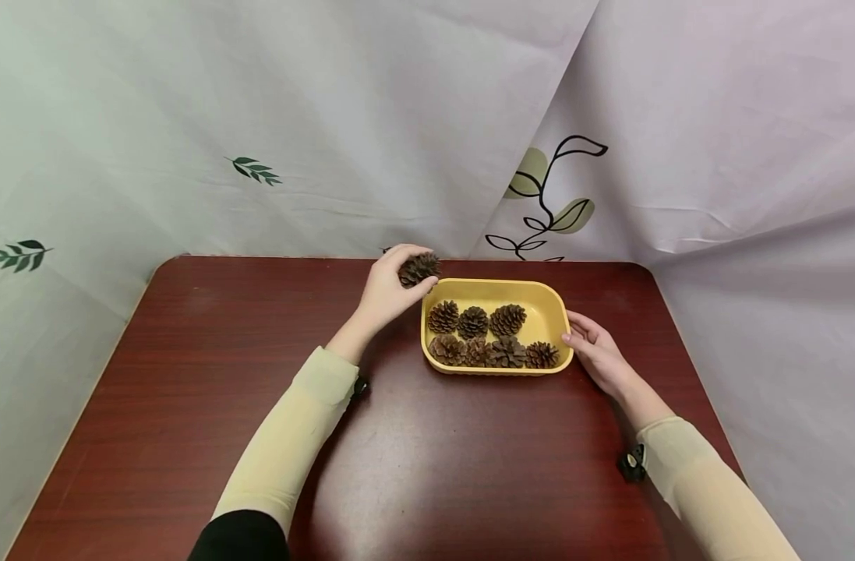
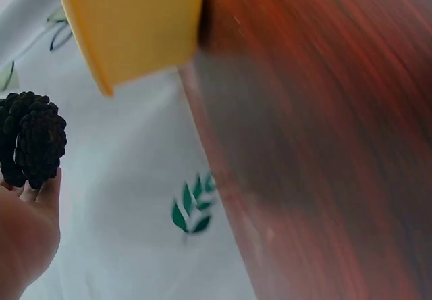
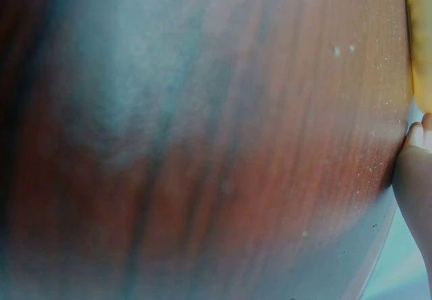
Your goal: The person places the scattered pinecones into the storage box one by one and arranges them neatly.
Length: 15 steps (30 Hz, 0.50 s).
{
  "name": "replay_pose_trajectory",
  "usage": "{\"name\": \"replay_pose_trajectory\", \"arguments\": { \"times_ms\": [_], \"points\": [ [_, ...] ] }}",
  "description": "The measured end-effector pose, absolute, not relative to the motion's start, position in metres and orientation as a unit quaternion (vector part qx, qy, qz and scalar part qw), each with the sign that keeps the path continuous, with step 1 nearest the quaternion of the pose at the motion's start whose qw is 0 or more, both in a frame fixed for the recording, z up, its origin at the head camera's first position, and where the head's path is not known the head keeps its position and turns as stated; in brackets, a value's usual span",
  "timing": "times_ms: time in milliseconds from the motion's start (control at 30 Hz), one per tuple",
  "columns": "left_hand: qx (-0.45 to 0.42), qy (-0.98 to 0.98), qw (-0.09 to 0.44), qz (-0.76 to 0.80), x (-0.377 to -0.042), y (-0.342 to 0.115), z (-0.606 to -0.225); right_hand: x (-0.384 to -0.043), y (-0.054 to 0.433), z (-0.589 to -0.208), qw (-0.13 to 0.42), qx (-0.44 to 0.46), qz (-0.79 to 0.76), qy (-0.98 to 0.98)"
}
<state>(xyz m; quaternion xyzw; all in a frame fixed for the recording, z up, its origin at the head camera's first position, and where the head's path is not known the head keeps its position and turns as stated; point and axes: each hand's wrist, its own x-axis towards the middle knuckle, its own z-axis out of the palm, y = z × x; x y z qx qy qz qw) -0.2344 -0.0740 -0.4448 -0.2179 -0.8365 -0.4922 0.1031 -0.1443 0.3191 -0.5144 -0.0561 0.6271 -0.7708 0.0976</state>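
A brown pine cone is held between the thumb and fingers of my left hand, just off the back left corner of a yellow plastic tray. The left wrist view shows the same pine cone dark above the fingers, with the tray's side beyond. Several pine cones lie in the tray in two rows, a back row and a fuller front row. My right hand grips the tray's right end, thumb over the rim and fingers along the outside.
The tray stands on a dark red wooden table, toward its back edge. A pale curtain with leaf prints hangs right behind the table and along both sides.
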Motion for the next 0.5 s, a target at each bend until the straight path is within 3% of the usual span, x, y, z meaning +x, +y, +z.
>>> {"name": "replay_pose_trajectory", "arguments": {
  "times_ms": [500],
  "points": [
    [-0.258, -0.828, 0.062, -0.494, -0.224, -0.015, -0.435, -0.143, 0.318, -0.514, 0.095, -0.054, -0.769, 0.63]
  ]
}}
